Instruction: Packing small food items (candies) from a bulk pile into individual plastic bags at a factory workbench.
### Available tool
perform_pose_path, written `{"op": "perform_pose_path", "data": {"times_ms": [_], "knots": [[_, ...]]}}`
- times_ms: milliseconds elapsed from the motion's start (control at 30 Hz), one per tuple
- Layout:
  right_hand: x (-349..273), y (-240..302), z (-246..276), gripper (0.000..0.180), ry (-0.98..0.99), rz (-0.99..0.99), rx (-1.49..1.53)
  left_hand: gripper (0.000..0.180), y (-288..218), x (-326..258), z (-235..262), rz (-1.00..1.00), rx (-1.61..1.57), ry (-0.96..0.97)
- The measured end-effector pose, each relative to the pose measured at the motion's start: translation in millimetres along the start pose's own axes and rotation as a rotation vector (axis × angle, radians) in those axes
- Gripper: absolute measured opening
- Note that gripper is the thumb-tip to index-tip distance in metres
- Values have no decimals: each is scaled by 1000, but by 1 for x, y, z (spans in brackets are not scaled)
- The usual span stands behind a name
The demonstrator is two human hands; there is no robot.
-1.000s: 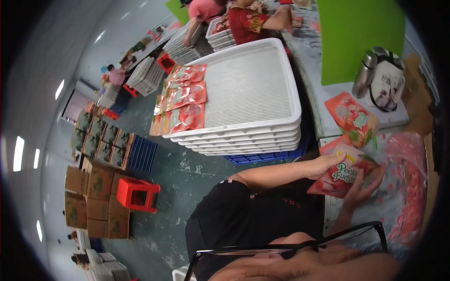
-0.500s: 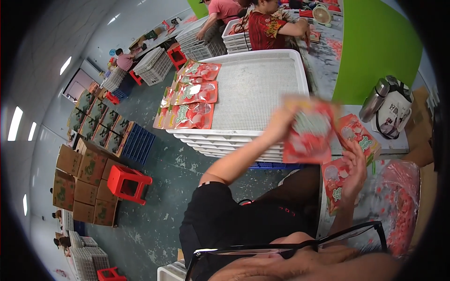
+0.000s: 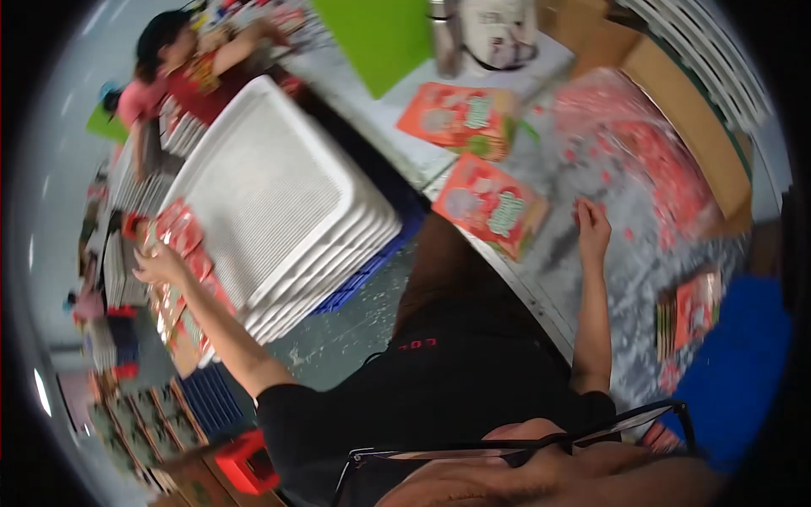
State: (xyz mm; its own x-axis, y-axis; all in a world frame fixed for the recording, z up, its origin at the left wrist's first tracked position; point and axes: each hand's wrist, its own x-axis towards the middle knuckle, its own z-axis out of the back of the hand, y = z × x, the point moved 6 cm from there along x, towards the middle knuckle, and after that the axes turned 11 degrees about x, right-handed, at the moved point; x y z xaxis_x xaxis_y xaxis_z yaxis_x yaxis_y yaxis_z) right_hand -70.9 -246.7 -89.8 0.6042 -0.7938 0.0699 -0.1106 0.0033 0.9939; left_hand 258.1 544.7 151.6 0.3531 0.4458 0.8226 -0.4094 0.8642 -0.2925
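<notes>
My left hand (image 3: 162,265) reaches out to the left over the red pouches (image 3: 179,226) lying along the near left side of a white mesh tray (image 3: 342,188). Its fingers are apart and nothing shows in them. On the right, my right hand (image 3: 595,226) hovers above the grey marbled table with thumb and fingertips pressed together; whatever they pinch is too small and blurred to name. Left of this hand lies one red pouch (image 3: 490,207), with more red pouches (image 3: 456,117) farther back. Small pink pieces in a clear plastic bag (image 3: 646,148) spread beyond the hand.
The tray tops a stack on a blue base. A person in red (image 3: 193,89) works behind it. Against the green panel (image 3: 372,42) stand a metal flask (image 3: 443,38) and a white bag (image 3: 498,29). More pouches (image 3: 697,306) lie at right, beside a blue surface (image 3: 735,372).
My view has swung right. The pouch in my left hand has left it, and that hand has moved to the tray's pouches. My right hand has moved from the table pouches toward the pink pieces.
</notes>
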Motion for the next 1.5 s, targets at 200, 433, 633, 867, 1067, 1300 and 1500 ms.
{"op": "perform_pose_path", "data": {"times_ms": [200, 433, 633, 867, 1067, 1300, 1500], "knots": [[45, 29, 57, 40, -238, 570, -835, 21, -280, -220, 190, -737, -947, 545], [137, -12, 21, 62, -197, 300, -1064, 45, -365, -520, 237, -1187, -910, 1127], [178, -10, -31, 65, 25, 179, -1152, 27, -361, -546, 230, -1173, -788, 1022], [136, -23, -46, 51, 320, 397, -1155, 15, -364, -551, 199, -853, -976, 1389], [49, 2, 7, 47, 265, 556, -1108, 37, -356, -576, 169, -586, -912, 1815], [-25, 51, 18, 49, 134, 479, -1176, 32, -362, -553, 191, -593, -919, 1902], [-72, 32, -57, 51, 449, 744, -968, 29, -358, -588, 162, -366, -1166, 2024]]}}
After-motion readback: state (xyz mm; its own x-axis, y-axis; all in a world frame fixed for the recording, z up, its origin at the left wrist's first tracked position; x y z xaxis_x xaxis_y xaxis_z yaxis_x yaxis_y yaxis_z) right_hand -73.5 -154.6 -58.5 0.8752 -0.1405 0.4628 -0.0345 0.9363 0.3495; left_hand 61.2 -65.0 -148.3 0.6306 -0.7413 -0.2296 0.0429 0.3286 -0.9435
